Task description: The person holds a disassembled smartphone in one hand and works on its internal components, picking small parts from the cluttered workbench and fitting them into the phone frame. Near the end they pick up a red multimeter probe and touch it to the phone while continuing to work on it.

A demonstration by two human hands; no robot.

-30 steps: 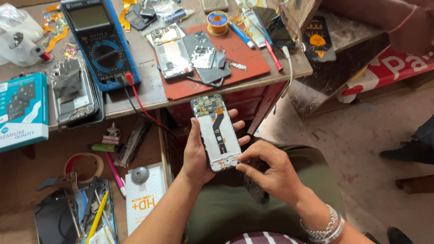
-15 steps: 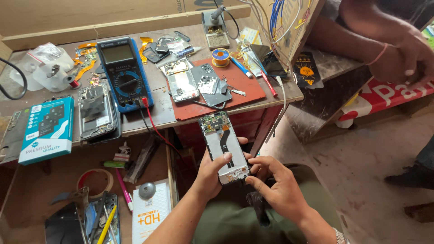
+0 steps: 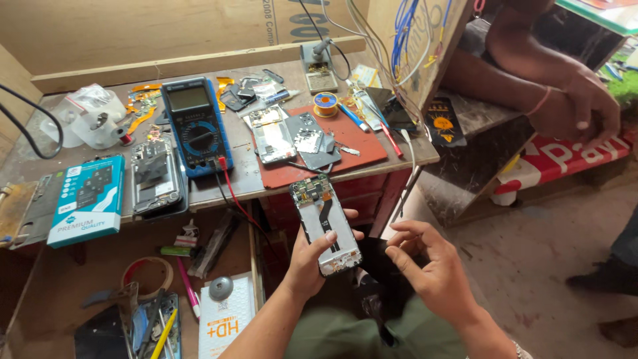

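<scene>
Gripping an opened phone [image 3: 325, 225] in the left hand [image 3: 312, 256], right hand [image 3: 432, 266] empty, fingers loosely curled just beside it, multimeter [image 3: 195, 125] on bench [image 3: 252, 176] above

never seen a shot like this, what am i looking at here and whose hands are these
This is one view from a camera worn on a person's head, looking down at their own two bare hands. The left hand holds an opened phone, back cover off, its inner parts showing. The right hand hovers beside it, fingers curled, holding nothing that I can see. In front is a wooden workbench with a blue multimeter, a red mat carrying phone parts, another opened phone and a teal box. The arms at top right belong to a different person.
</scene>
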